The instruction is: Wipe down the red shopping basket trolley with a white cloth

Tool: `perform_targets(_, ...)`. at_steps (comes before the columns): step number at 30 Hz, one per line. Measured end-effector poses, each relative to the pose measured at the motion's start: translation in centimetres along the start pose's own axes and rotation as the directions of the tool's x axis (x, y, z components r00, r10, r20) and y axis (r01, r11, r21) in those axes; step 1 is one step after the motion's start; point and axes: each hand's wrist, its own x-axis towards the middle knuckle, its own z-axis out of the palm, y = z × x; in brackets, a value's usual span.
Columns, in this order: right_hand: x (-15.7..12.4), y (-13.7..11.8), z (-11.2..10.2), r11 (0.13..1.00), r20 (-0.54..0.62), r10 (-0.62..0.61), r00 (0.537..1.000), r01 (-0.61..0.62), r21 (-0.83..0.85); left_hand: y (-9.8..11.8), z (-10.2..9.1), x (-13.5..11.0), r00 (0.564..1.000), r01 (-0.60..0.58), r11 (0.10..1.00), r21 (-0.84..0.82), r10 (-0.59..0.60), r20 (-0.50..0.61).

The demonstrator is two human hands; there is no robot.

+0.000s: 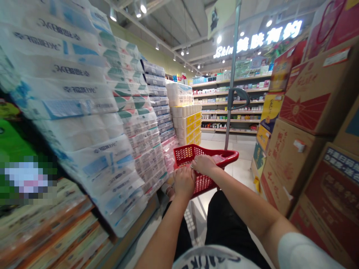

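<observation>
A red plastic shopping cart (202, 187) with perforated sides stands right in front of my body. My left hand (183, 181) is closed over the near edge of the cart, fingers wrapped downward and partly hidden. Close beside it, slightly farther forward, my right hand (204, 165) is closed on the same edge, nearly touching the left. The bar beneath both palms is mostly covered by the hands. A reddish panel shows on the cart's far right end.
Tall stacks of wrapped paper rolls (92, 134) line the left side. Cardboard boxes (304, 101) are piled on the right. A grey metal pole (232, 74) with a looped handle rises beyond the cart. Stocked shelves (232, 95) stand at the back, past pale floor tiles.
</observation>
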Motion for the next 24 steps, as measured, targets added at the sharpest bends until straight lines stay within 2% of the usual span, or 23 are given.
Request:
perform_targets(6, -1.3, -0.2, 0.9, 0.998, -0.189, 0.055, 0.98, -0.05, 0.033, 0.1, -0.2, -0.3, 1.0, -0.014, 1.0, 0.004, 0.014, 0.001)
perform_targets(12, -2.5, -0.7, 0.7, 0.999, -0.211, 0.052, 0.976, -0.05, 0.019, -0.2, -0.7, -0.9, 0.999, -0.045, 0.999, -0.013, 0.045, -0.013)
perform_targets(17, -3.0, -1.5, 0.6, 0.997, -0.219, 0.083, 0.972, -0.082, 0.017, -1.4, -0.7, -0.6, 0.996, -0.085, 0.996, -0.02, 0.085, 0.012)
perform_targets(19, -3.1, -1.7, 0.8, 0.999, -0.26, 0.035, 0.965, -0.032, 0.016, -2.0, -0.6, -0.3, 0.996, -0.092, 0.996, -0.021, 0.092, 0.019)
perform_targets(21, -3.3, -1.6, 1.2, 0.996, -0.3, -0.082, 0.95, 0.089, 0.009, -2.7, -0.4, 0.0, 0.996, -0.088, 0.996, -0.021, 0.089, 0.017)
perform_targets(24, -3.8, -1.3, 1.6, 0.958, -0.336, -0.273, 0.901, 0.288, -0.008, -3.5, 0.0, 0.3, 0.996, -0.089, 0.996, -0.028, 0.09, 0.012)
